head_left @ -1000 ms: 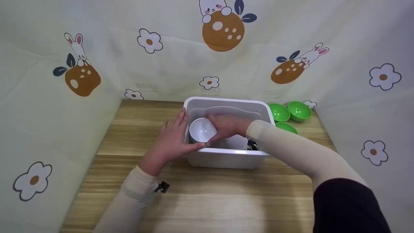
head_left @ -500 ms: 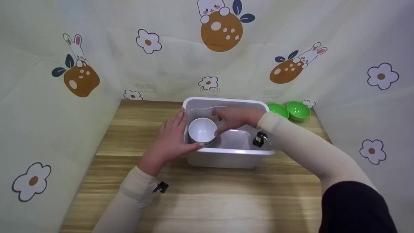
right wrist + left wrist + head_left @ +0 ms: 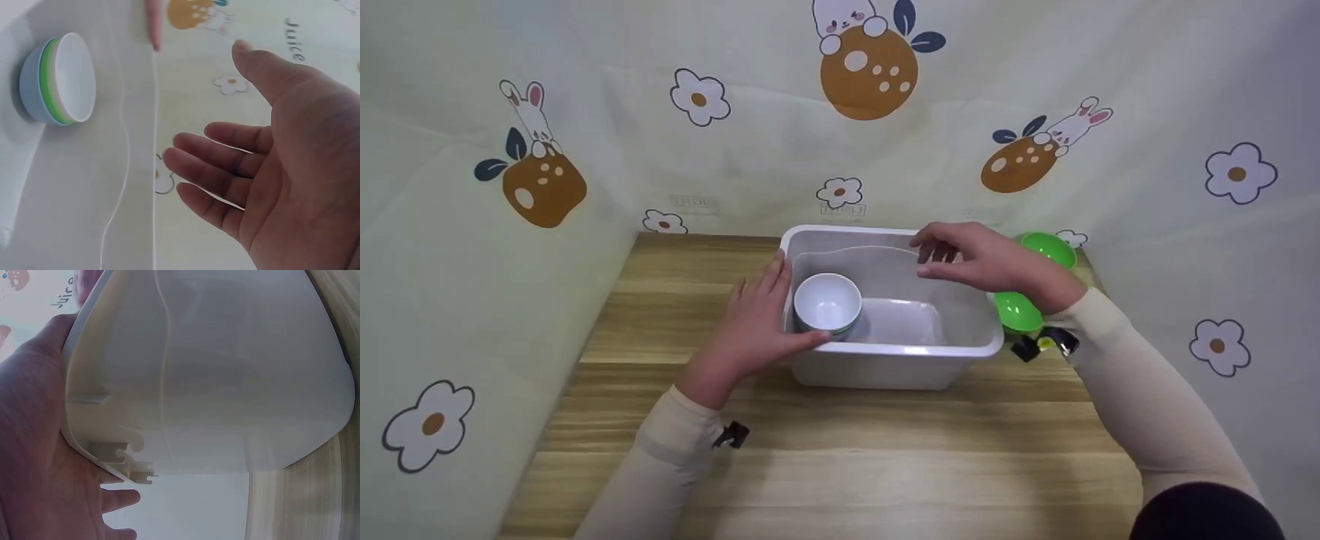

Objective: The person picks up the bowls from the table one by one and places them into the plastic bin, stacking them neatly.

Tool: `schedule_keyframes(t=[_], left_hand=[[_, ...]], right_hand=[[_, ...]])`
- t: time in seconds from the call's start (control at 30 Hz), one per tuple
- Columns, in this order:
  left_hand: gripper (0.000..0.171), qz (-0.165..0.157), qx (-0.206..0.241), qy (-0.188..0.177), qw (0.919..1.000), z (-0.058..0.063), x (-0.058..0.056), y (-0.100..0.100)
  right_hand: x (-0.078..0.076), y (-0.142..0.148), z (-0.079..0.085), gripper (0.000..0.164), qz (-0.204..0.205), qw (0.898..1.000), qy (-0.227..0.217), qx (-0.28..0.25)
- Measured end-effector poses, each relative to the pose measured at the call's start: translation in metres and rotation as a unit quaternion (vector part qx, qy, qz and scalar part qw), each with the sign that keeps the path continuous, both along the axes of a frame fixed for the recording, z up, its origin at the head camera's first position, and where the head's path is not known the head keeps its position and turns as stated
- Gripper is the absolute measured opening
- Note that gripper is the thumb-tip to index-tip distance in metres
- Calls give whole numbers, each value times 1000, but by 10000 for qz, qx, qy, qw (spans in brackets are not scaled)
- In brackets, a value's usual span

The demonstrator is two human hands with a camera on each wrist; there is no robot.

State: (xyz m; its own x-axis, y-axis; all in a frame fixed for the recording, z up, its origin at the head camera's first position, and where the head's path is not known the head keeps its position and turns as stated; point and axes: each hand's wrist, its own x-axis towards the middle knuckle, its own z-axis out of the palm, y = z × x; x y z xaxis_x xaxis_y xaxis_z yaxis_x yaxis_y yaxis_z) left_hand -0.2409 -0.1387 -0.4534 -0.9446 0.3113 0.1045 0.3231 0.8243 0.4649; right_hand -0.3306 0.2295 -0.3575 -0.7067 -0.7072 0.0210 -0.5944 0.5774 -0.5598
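Note:
A stack of small bowls (image 3: 829,304) stands at the left end of a white plastic bin (image 3: 960,351). The right wrist view shows the stack (image 3: 74,76) with a white bowl innermost and green and pale blue rims around it. My left hand (image 3: 746,326) rests on the bin's near left corner, fingers straight along the left side and thumb along the front rim. In the left wrist view the bin wall (image 3: 225,382) fills most of the picture. My right hand (image 3: 979,255) hovers over the bin's far right part, fingers relaxed and holding nothing.
Green bowls, one (image 3: 1048,250) farther back and another (image 3: 1018,311) nearer, sit right of the bin, partly hidden by my right arm. The wooden table (image 3: 840,465) meets a patterned curtain (image 3: 765,165) at the back and on both sides.
My right hand has let go of the bowl stack and moved right and up, toward the bin's right rim. The stack stays in the bin, and my left hand keeps its place.

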Motion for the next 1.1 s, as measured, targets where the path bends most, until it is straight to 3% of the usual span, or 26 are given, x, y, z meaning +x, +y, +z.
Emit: schedule_keyframes(t=[0.27,0.53,0.8,1.1], left_hand=[[138,41,-69,51,10000,-3,-2,-1],[137,38,4,25,10000,-3,-2,0],[136,27,-35,69,10000,-5,-1,0],[140,36,-10,12,10000,-3,-2,1]], right_hand=[[25,45,-15,31,-496,9932,212,-1028],[40,78,-39,27,-1323,9765,392,-1657],[50,105,-66,26,-2025,9598,460,-1890],[54,122,-91,29,-2552,9388,410,-2278]])
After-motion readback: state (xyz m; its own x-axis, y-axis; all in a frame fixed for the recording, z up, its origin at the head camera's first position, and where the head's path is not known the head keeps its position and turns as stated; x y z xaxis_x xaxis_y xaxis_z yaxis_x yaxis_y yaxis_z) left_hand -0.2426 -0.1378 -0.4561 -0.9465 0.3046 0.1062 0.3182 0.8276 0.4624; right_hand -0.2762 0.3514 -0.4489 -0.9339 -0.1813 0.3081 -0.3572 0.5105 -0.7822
